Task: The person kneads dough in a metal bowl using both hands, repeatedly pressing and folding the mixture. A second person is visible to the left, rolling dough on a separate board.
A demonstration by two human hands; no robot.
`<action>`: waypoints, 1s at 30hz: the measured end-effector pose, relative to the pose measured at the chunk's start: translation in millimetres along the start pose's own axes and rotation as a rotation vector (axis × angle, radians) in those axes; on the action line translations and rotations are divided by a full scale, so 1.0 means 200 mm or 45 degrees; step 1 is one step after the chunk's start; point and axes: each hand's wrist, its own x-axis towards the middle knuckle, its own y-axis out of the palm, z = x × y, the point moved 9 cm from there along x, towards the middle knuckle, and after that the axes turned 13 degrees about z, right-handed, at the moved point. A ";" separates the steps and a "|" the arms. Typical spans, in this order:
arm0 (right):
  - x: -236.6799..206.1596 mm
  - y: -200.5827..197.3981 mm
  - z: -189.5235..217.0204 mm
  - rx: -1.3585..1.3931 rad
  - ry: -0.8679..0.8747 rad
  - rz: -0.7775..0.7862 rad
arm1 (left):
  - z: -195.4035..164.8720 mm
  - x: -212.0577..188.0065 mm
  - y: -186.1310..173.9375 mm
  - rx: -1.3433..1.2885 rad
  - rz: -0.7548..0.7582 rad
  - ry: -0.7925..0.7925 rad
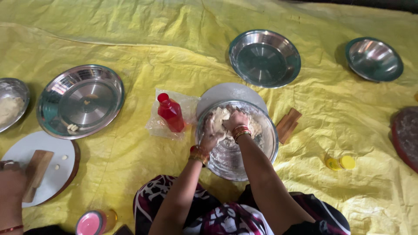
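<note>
Clearly, from the head view, both hands are buried in dough (220, 116) inside a steel bowl (267, 148) just right of the frame's centre. The left hand (212, 135) lies flat with its fingers pressed onto the lump; the right hand (235, 120) is curled over it, knuckles up. Whether the fingers close around any dough I cannot tell.

The dough should be soft, sticky and fairly heavy for its size, yielding under the palms; it is best gathered from underneath with cupped fingers, not pinched at the top. The bowl looks thin and smooth and may slide on the yellow sheet (130, 48).

The dough is pale cream and rough, with floury smears on the bowl wall. A white lid (226, 91) peeks out behind the bowl, and a red bottle (170, 113) lies on clear plastic just to its left. At lower left another person's hand (11, 187) holds a wooden block (37, 172) on a white board (56, 174).
</note>
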 end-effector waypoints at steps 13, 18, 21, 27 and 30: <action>-0.08 -0.17 -0.08 0.874 -0.631 -0.246 | 0.13 -0.10 -0.03 -0.383 -0.425 -0.465; -0.12 -0.30 -0.12 0.576 -0.617 -0.285 | 0.06 -0.03 -0.02 0.392 -0.238 -0.384; -0.17 -0.32 -0.08 -0.114 -0.531 -0.279 | 0.11 -0.01 -0.02 0.115 -0.229 -0.447; -0.29 0.02 -0.15 -0.486 -0.270 0.002 | 0.22 -0.04 -0.02 -0.349 -0.386 -0.707; -0.38 0.25 -0.17 -0.726 -0.309 0.048 | 0.22 -0.07 -0.05 -0.273 -0.493 -0.658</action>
